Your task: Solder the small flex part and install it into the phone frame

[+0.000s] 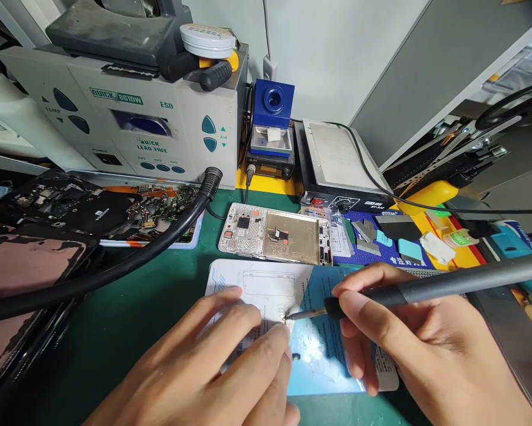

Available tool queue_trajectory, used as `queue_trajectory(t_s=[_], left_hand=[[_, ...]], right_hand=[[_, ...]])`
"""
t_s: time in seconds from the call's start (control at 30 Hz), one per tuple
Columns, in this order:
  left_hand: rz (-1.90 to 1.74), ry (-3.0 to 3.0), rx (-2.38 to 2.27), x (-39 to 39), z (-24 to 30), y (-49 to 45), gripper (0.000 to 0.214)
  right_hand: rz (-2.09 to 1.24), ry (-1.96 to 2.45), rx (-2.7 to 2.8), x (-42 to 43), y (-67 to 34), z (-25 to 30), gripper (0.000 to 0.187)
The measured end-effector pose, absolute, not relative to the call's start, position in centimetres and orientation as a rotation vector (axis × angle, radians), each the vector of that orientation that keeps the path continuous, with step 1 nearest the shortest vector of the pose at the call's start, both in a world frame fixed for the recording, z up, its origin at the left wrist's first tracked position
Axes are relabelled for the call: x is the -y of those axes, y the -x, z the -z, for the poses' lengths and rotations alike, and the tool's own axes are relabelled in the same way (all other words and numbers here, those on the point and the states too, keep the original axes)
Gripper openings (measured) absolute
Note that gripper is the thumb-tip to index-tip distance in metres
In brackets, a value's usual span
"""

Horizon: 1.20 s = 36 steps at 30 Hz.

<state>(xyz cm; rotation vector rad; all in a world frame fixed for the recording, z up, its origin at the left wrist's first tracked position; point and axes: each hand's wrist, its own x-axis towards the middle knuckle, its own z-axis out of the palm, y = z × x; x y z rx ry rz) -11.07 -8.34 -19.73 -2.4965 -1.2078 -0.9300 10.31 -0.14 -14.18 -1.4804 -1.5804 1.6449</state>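
The right hand pinches the iron snugly between thumb and fingers, its tip low over the card on the tabletop, just beside the left hand. That one's fingers bend over the card, slightly parted; from here I can't tell whether they hold anything.

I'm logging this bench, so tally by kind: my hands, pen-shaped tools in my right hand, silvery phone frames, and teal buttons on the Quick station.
Hands, left hand and right hand: 2
Pen-shaped tool: 1
Silvery phone frame: 1
Teal buttons on the Quick station: 7
Total: 11
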Motion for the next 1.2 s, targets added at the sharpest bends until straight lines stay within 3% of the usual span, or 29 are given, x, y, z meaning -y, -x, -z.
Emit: queue_trajectory(t_s=[0.3, 0.6, 1.2], left_hand=[[0.951, 2.486, 1.211, 8.6, 20.2, 11.1, 0.017], [1.0, 2.465, 1.275, 9.0, 20.5, 10.5, 0.017], [1.125, 2.403, 1.428, 9.7, 20.7, 10.0, 0.022]], right_hand=[[-1.646, 1.506, 1.595, 0.4, -10.4, 14.2, 0.038], [-1.376, 1.512, 1.622, -0.1, -9.6, 14.1, 0.053], [-1.679, 1.43, 1.584, 0.1, -10.6, 14.1, 0.035]])
